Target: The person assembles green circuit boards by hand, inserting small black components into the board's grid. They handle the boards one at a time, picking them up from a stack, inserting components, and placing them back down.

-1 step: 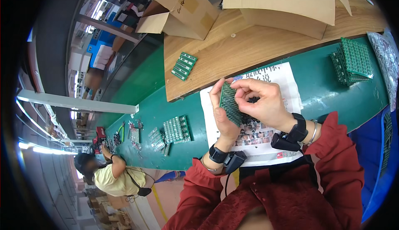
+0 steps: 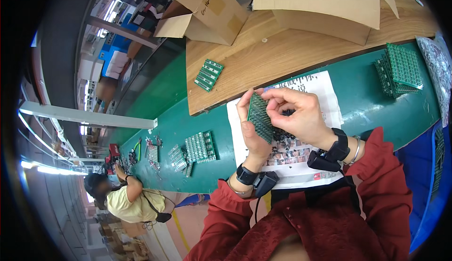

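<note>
At the far left, a co-worker in a pale yellow top (image 2: 126,203) sits at the long green surface (image 2: 165,124), hands among small tools. Further right on that surface lie several flat green circuit board panels (image 2: 200,147), side by side and partly overlapping. Beyond them a raised pale wooden board (image 2: 282,53) carries one small green circuit panel (image 2: 209,75) and two open brown cardboard boxes (image 2: 207,11).

In the middle, the left hand (image 2: 252,131) holds a green perforated circuit board panel (image 2: 260,117) on edge, tilted, above a white printed paper sheet (image 2: 325,91) that lies on the green surface. Its grip is closed on the panel, thumb on the near face, fingers behind. The right hand (image 2: 301,115) meets the panel's upper right edge, its grip narrow, fingertips pinching at the board. Small dark loose pieces (image 2: 287,138) lie heaped on the paper just below the hands. Both wrists wear black bands, and the sleeves are dark red.

At the far right, a stack of green circuit board panels (image 2: 398,70) rests on the green surface, well apart from the hands.
</note>
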A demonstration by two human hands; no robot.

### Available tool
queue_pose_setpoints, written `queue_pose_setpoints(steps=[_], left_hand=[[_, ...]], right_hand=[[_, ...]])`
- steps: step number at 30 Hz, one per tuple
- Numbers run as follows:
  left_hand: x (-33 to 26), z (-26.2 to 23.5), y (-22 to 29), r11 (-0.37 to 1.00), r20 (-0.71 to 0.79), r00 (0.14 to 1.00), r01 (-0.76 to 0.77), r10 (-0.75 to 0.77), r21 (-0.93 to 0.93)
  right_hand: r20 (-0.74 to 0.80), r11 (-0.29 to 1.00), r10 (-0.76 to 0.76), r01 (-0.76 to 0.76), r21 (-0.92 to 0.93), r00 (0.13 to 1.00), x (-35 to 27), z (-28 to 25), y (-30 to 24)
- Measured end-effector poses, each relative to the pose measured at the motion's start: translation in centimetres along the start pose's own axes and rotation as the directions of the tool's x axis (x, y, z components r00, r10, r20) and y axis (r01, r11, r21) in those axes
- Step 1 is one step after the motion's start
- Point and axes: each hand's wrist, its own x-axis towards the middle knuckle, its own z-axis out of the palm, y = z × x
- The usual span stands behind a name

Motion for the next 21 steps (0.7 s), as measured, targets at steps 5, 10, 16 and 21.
queue_pose_setpoints(steps=[5, 10, 16, 21], left_hand=[[-0.1, -0.3, -0.6, 0.996, 0.089, 0.996, -0.020, 0.012, 0.090], [-0.3, -0.5, -0.7, 0.991, 0.097, 0.995, 0.004, -0.017, 0.136], [0.3, -0.2, -0.4, 0.993, 0.083, 0.996, -0.048, 0.039, 0.107], [0.3, 0.0, 0.1, 0.994, 0.000, 0.999, 0.040, -0.040, -0.100]], right_hand=[[-0.079, 0.995, -0.005, 0.013, 0.100, 0.997, 0.3, 0.7, 0.0], [-0.093, 0.998, 0.009, -0.004, 0.061, 0.996, 0.1, 0.8, 0.0], [-0.029, 1.000, 0.011, -0.011, 0.013, 1.000, 0.2, 0.1, 0.4], [0.024, 0.969, 0.210, -0.211, 0.130, 0.977, 0.1, 0.2, 0.3]])
